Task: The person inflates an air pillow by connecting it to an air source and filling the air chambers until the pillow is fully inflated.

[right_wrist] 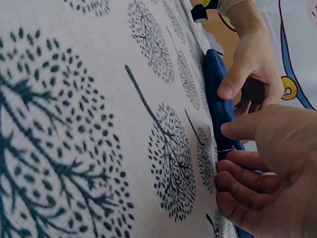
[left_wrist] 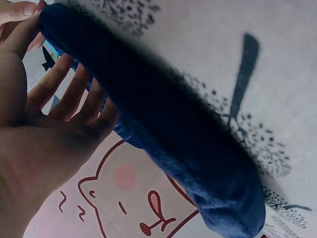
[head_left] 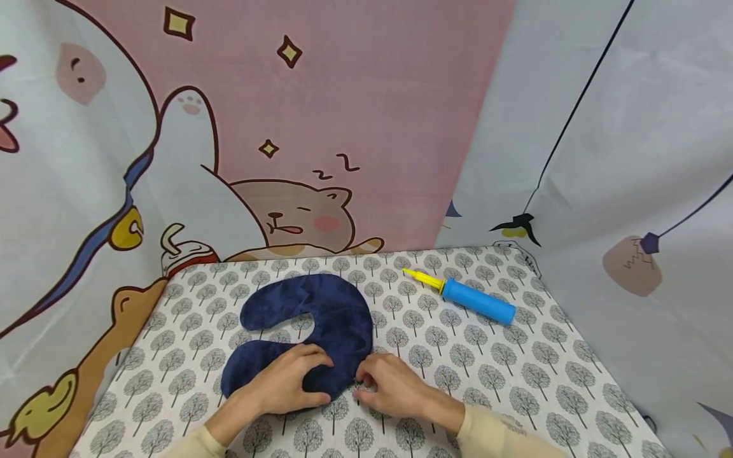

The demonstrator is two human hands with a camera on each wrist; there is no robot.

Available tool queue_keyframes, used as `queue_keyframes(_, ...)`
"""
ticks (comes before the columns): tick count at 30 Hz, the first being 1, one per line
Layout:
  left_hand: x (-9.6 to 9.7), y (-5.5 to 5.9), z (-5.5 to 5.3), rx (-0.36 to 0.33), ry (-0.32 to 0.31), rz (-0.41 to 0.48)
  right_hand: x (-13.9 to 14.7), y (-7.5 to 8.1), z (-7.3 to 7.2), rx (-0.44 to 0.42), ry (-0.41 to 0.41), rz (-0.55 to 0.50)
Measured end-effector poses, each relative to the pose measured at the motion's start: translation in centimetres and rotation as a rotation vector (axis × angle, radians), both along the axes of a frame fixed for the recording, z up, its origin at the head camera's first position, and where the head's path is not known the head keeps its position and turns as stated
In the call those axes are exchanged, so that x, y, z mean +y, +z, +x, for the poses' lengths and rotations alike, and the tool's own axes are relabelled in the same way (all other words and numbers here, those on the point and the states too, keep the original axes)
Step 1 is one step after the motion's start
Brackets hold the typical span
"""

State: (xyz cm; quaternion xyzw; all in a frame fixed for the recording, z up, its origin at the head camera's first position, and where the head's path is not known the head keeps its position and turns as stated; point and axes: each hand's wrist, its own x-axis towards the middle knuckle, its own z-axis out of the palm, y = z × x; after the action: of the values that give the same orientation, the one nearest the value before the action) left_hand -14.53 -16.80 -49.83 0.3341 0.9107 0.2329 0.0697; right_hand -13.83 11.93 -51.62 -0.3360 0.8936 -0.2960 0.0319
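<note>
A dark blue, plush U-shaped neck pillow [head_left: 343, 312] lies on the table, its opening toward the left. My left hand [head_left: 289, 378] holds its near side, thumb at the front edge and fingers spread over the top. In the left wrist view, those fingers [left_wrist: 81, 96] lie against the plush fabric. My right hand [head_left: 392, 385] is at the pillow's near right edge with curled fingers. A small metallic piece like a zipper pull [right_wrist: 227, 149] shows between its thumb and index finger; I cannot tell whether they pinch it.
A hand pump with a blue barrel [head_left: 478, 301] and yellow nozzle [head_left: 422, 277] lies to the right, beyond the right hand. The tabletop cloth [head_left: 435, 394] has a grey tree print. Cartoon-printed curtains [head_left: 401, 127] stand along the back and both sides.
</note>
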Motion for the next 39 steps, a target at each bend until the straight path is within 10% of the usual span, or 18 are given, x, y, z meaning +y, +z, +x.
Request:
queue_keyframes(18,-0.1,-0.6,-0.1,0.032,-0.004,0.018,-1.6,-1.0,-0.2,0.081,-0.145,-0.015)
queue_keyframes(39,2.7,-0.3,-0.3,0.067,-0.059,0.018,-1.2,-1.3,-0.3,0.011,-0.088,-0.074)
